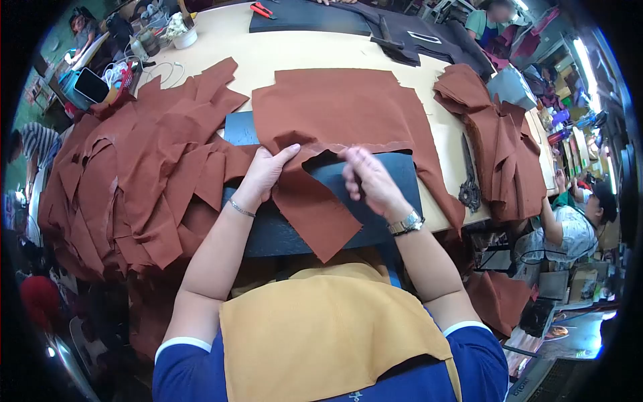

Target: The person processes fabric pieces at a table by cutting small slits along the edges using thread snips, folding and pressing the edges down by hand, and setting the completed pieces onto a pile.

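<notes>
A large reddish-brown sheet [341,100], of leather or cloth, lies spread in front of me on the table [248,53]. Its near part overlaps a dark blue board [402,177]. My left hand [269,169] grips a strip of the sheet near its front edge, thumb on top. The strip hangs diagonally toward me over the board. My right hand [368,179] is curled closed at the sheet's ragged front edge, beside a dark gap between sheet and strip. Whatever its fingers hold is hidden. A tan apron [335,328] covers my front.
Heaped brown pieces [140,174] lie left, and another folded stack [499,141] lies right. Black scissors [470,181] rest beside that stack. A red-handled cutter [262,10] lies on a dark board [308,19] at the back. A person [562,221] works at the right.
</notes>
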